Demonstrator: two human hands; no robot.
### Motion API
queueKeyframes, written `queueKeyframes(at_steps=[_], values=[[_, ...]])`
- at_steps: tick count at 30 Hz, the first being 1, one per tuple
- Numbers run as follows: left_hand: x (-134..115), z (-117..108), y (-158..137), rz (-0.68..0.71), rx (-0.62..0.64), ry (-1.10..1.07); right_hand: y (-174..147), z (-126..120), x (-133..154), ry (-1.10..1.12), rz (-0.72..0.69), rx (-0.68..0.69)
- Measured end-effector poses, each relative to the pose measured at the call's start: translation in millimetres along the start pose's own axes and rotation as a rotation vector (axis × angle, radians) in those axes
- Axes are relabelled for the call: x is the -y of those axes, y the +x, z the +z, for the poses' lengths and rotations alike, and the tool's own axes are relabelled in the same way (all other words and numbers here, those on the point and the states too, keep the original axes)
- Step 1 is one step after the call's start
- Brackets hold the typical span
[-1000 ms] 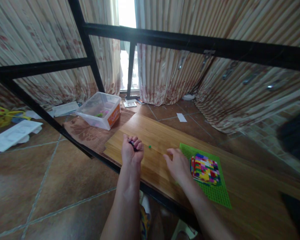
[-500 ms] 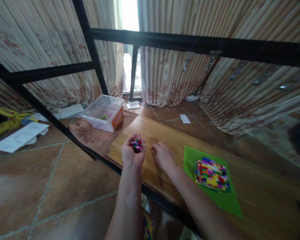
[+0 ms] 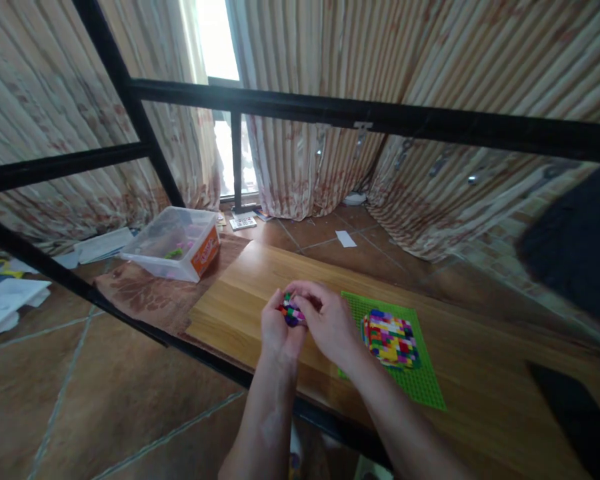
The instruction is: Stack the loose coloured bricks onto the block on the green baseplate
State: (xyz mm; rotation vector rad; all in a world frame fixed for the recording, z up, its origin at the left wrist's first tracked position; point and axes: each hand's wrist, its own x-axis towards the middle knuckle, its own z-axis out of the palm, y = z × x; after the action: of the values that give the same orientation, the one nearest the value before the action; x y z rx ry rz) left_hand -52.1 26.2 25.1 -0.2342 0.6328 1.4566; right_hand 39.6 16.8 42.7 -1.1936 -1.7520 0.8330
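My left hand (image 3: pixel 276 328) is cupped, palm up, above the wooden tabletop and holds several small coloured toy bricks (image 3: pixel 293 316). Bent over that palm, my right hand (image 3: pixel 330 321) has its thumb and fingers closed in among the bricks; its fingers hide part of what they pinch. To the right, a green studded baseplate (image 3: pixel 424 383) lies on the table. A layered block of multicoloured toy bricks (image 3: pixel 393 339) is built up on it.
The wooden table (image 3: pixel 240 287) has a black metal rail (image 3: pixel 215 363) along its near side. A clear plastic box (image 3: pixel 167 267) with a few pieces inside stands on a brown cloth (image 3: pixel 130 297) at left. A dark flat object (image 3: pixel 575 407) lies at right. Black frame bars (image 3: pixel 300 107) cross ahead.
My right hand has left the tabletop and come to the bricks in my left palm. The view has turned right, so box and baseplate appear farther left.
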Motion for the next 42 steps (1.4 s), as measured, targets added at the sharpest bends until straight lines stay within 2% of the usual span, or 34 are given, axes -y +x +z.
queueKeyframes(at_steps=[3, 5, 8, 10, 12, 16, 19, 23, 28, 36, 42], values=[[14, 3, -3, -0.044, -0.044, 0.005, -19, -34, -5, 0.066, 0.053, -0.184], [21, 4, -4, -0.065, -0.047, 0.037, -34, -66, -17, 0.137, 0.163, -0.337], [35, 6, -6, -0.071, 0.011, 0.123, -53, -115, -41, 0.216, 0.342, -0.563], [48, 7, -7, -0.101, 0.037, 0.196, -61, -140, -58, 0.240, 0.388, -0.620], [63, 9, -7, -0.142, 0.042, 0.275, -65, -151, -73, 0.251, 0.396, -0.632], [86, 10, -2, -0.183, 0.042, 0.394, -67, -146, -93, 0.117, 0.351, -0.528], [95, 11, 4, -0.167, 0.039, 0.439, -65, -138, -103, -0.046, 0.232, -0.432], [99, 15, 9, -0.167, 0.022, 0.481, -59, -135, -116, -0.087, 0.172, -0.412], [102, 17, 10, -0.180, -0.021, 0.514, -54, -130, -129, -0.026, 0.203, -0.350], [107, 16, 10, -0.189, 0.007, 0.545, -54, -127, -130, 0.088, 0.312, -0.306], [112, 18, 9, -0.179, -0.003, 0.581, -53, -126, -133, 0.177, 0.357, -0.321]])
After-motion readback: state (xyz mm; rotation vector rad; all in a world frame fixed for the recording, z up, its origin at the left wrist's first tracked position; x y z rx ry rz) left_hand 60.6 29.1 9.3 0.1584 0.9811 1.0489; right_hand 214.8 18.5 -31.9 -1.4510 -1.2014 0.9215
